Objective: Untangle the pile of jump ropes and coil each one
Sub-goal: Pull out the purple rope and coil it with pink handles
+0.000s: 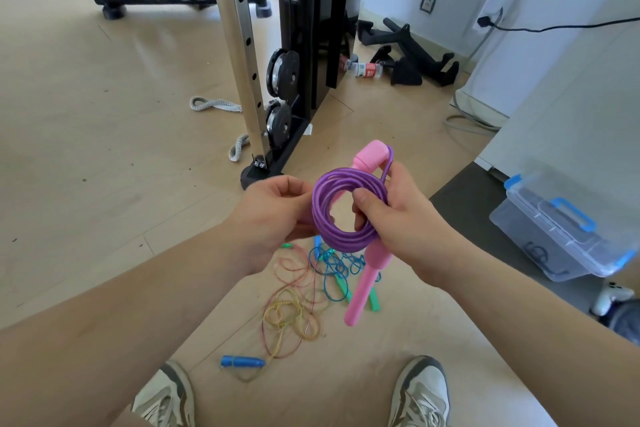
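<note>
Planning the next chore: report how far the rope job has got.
Done: the purple rope is wound into a coil. In hand: the right grip holds that coil with a pink handle; the left grip holds its other side. Left: the blue rope and the red-yellow rope lie tangled on the floor, uncoiled.

Tangled jump ropes (304, 288) on floor (104, 149)

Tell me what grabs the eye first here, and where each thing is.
The purple coil of jump rope stands out at centre frame, held between the left grip and right grip, with a pink handle hanging below it. On the floor beneath lies a tangle of blue rope and thin multicoloured rope. A clear lidded box sits at the right.
</note>
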Action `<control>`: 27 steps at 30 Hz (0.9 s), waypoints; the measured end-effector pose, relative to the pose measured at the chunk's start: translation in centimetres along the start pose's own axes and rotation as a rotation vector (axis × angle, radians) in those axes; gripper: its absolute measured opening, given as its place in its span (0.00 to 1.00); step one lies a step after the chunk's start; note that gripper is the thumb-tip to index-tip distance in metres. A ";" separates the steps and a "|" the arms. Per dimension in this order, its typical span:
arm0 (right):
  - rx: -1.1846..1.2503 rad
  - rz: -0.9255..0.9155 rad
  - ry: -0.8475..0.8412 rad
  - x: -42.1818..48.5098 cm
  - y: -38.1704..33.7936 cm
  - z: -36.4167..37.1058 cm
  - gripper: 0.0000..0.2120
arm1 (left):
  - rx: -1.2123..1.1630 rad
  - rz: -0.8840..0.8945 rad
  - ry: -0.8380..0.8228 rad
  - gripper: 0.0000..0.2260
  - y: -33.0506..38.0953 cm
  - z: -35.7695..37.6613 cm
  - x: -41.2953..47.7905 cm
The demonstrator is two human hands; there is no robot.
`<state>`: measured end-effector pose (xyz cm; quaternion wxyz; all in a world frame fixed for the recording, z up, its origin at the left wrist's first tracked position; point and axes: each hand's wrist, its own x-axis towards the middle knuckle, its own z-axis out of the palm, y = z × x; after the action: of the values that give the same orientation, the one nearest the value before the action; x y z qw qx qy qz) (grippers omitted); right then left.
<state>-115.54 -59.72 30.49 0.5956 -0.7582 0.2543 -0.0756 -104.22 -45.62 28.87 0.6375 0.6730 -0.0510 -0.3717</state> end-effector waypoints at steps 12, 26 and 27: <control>-0.411 -0.265 0.120 0.3 -0.1 0.5 0.35 | -0.112 -0.166 -0.249 0.12 -0.6 2.0 -1.0; -0.308 -0.262 0.089 0.4 -0.1 0.7 0.32 | -0.139 -0.085 -0.069 0.20 -1.0 1.8 -0.8; -0.301 -0.249 0.105 0.6 -0.1 0.5 0.26 | -0.123 -0.070 -0.083 0.20 -0.9 1.8 -0.9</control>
<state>-114.82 -59.58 30.34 0.4474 -0.8594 0.1977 -0.1490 -106.21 -46.46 28.63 0.6615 0.6179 -0.0308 -0.4239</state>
